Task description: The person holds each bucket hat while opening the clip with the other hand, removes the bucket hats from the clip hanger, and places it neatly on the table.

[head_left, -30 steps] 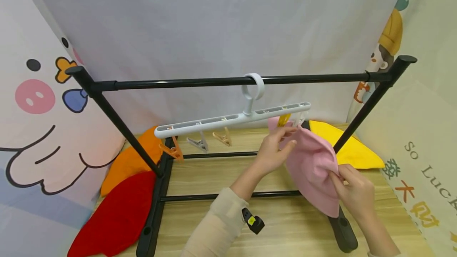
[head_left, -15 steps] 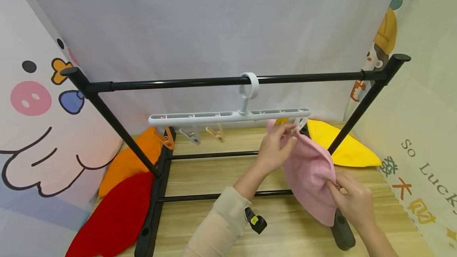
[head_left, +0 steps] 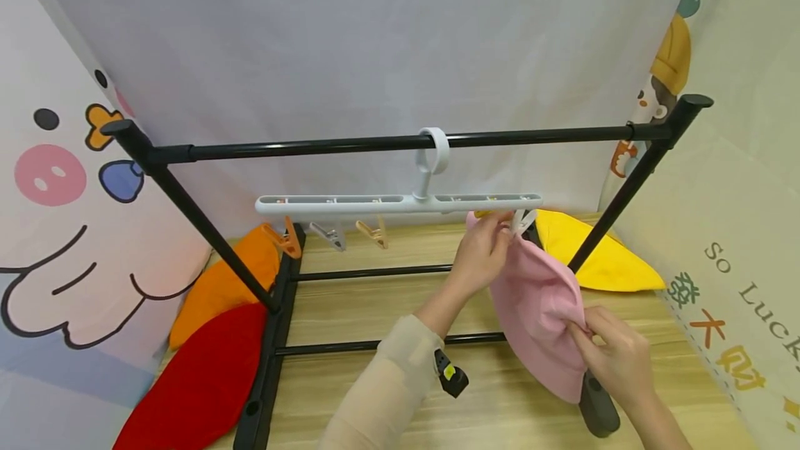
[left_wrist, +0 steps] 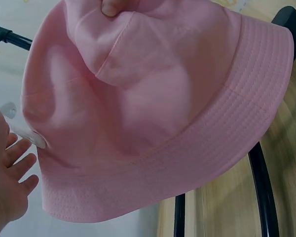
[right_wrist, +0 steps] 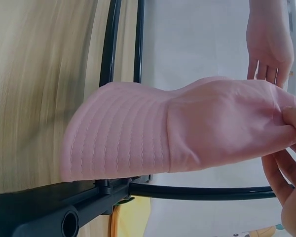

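A pink bucket hat (head_left: 540, 318) hangs at the right end of the white clip hanger (head_left: 337, 205). A white clip (head_left: 520, 221) bites its upper edge, and a yellow clip (head_left: 482, 214) shows partly behind my left hand. My left hand (head_left: 478, 255) is beside the white clip. Its fingers (left_wrist: 20, 168) look fairly straight and loose in the left wrist view; whether they touch the clip I cannot tell. My right hand (head_left: 615, 353) pinches the hat's crown between thumb and fingers and holds it out to the right.
The hanger hooks over the top bar (head_left: 312, 148) of a black rack. An orange clip (head_left: 284, 238), a grey clip (head_left: 328, 235) and a tan clip (head_left: 373, 232) hang at its left. Orange (head_left: 221, 287), red (head_left: 194, 373) and yellow (head_left: 594, 255) fabric items lie beside the rack.
The hanger has gone from tilted to about level. My left fingers have drawn left, off the white clip, which shows more plainly. The hat hangs slightly lower; my right hand still pinches it.
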Demonstrator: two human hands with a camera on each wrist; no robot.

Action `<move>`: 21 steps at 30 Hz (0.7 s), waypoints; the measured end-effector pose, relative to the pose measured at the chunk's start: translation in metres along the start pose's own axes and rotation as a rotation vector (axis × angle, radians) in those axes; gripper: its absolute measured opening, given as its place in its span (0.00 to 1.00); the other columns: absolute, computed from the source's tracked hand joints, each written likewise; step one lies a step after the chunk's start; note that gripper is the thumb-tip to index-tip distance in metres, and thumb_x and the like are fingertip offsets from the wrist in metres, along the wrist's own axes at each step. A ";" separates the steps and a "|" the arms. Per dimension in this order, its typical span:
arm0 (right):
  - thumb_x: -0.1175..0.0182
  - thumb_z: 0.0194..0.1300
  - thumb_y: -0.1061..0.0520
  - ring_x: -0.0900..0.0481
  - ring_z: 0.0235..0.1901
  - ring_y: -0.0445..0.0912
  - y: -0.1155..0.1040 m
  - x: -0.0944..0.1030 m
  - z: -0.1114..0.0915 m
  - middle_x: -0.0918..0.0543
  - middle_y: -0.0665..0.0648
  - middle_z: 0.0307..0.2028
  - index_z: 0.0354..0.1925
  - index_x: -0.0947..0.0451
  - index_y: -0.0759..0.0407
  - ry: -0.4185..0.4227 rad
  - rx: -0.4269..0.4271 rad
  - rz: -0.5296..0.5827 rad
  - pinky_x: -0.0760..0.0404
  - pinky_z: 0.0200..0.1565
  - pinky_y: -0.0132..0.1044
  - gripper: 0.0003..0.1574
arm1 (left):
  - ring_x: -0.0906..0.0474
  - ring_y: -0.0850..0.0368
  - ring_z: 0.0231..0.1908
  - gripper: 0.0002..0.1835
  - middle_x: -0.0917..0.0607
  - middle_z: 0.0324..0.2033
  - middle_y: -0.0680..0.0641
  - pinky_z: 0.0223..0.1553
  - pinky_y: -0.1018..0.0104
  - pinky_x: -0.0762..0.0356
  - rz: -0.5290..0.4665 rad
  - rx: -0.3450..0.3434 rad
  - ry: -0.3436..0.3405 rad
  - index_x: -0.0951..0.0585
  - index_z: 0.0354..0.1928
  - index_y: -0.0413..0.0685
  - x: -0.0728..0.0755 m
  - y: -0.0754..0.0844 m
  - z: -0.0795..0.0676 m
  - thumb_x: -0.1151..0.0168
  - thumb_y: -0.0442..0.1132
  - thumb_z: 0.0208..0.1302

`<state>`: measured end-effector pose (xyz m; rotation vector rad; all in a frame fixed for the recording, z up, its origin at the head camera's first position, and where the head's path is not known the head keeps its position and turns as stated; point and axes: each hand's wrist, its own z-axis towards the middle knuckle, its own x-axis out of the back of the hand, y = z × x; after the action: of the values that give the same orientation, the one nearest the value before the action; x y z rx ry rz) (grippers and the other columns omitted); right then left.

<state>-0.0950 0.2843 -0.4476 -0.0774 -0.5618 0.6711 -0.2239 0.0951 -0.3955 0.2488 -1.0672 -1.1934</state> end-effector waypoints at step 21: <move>0.47 0.64 0.43 0.35 0.20 0.32 0.002 0.001 -0.005 0.26 0.45 0.19 0.19 0.24 0.56 -0.032 0.010 0.044 0.35 0.22 0.19 0.23 | 0.30 0.58 0.34 0.13 0.24 0.31 0.48 0.36 0.72 0.32 -0.190 0.167 -0.243 0.25 0.43 0.45 -0.001 -0.004 0.023 0.62 0.39 0.72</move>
<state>-0.0931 0.2870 -0.4521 -0.0705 -0.5886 0.7188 -0.2442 0.1027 -0.3873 0.3467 -1.3828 -1.3299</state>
